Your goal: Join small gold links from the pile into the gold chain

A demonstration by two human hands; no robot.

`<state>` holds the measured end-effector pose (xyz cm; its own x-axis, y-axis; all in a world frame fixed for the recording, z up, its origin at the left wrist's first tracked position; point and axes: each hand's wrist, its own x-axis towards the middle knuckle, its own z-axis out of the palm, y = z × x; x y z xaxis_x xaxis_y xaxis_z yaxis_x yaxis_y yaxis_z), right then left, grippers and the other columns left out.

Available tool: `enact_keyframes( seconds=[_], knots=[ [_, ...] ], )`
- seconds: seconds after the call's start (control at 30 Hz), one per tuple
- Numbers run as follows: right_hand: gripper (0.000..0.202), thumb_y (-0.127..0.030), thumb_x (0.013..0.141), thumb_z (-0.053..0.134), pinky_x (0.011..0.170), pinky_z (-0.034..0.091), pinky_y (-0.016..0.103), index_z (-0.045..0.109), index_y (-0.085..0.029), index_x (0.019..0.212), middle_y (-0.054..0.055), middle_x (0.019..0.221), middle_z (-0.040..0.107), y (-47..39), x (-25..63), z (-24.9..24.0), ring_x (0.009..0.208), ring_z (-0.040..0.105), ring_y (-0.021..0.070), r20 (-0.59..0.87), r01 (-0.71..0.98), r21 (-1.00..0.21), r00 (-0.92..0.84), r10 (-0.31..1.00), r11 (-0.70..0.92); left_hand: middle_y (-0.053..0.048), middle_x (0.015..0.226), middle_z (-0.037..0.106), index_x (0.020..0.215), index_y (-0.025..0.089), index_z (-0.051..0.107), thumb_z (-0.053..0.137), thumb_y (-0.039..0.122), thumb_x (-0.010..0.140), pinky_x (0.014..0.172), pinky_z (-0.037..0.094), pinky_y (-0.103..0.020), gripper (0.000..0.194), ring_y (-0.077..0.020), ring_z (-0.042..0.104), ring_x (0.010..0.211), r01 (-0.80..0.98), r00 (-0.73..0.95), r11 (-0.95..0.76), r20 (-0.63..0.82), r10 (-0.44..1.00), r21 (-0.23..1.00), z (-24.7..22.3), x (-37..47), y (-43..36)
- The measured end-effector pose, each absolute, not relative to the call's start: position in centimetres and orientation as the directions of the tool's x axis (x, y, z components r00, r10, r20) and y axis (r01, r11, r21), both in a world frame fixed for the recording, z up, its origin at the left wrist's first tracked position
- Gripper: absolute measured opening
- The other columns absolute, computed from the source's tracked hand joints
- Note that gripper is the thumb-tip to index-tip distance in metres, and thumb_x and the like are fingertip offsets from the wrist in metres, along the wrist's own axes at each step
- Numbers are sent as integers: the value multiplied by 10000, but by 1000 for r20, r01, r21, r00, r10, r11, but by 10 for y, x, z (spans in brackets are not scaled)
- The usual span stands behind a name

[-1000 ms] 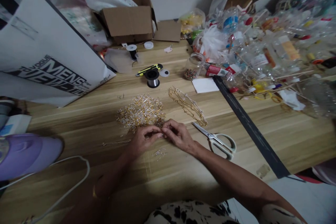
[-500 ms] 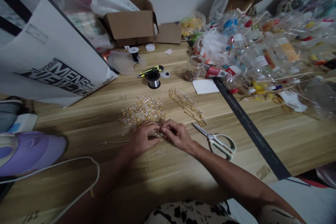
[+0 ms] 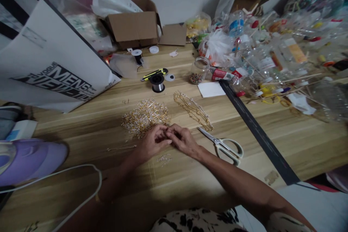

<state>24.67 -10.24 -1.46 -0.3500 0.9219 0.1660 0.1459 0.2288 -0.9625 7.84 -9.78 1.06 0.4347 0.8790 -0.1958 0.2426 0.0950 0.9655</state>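
Note:
My left hand (image 3: 154, 140) and my right hand (image 3: 181, 139) meet at the middle of the table, fingertips pinched together. Whatever they hold between them is too small and hidden to make out. Just beyond the left hand spreads a pile of gold and silver jewellery pieces (image 3: 144, 116). Several thin gold and silver chains (image 3: 194, 110) lie beyond the right hand. Scissors with pale handles (image 3: 221, 145) rest to its right, blades partly apart. Short silver chain pieces (image 3: 164, 159) lie nearer my body, and a thin strand (image 3: 121, 148) is left of the left wrist.
A wire spool (image 3: 158, 84), a yellow cutter knife (image 3: 154, 74) and a jar of beads (image 3: 199, 70) stand farther back. Plastic bottles (image 3: 269, 61) crowd the right. At left are a large paper bag (image 3: 59, 58), a purple appliance (image 3: 35, 161) and a white cord (image 3: 92, 165).
The left thumb and fingers have closed in toward the right hand. A small ring seen between the hands earlier is now hidden. The view has shifted slightly.

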Motion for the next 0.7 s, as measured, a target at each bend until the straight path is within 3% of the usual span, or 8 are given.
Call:
enact_keyframes(
  seconds=[0.7],
  knots=[
    [177, -306, 946, 455, 571, 388, 200, 538, -166, 877, -16, 677, 537, -104, 249, -13, 578, 481, 96, 186, 202, -943, -343, 921, 266, -24, 806, 654, 816, 146, 570, 714, 254, 705, 739, 484, -266, 211, -154, 631, 788, 130, 436, 229, -263, 860, 965, 5, 73, -89]
  ],
)
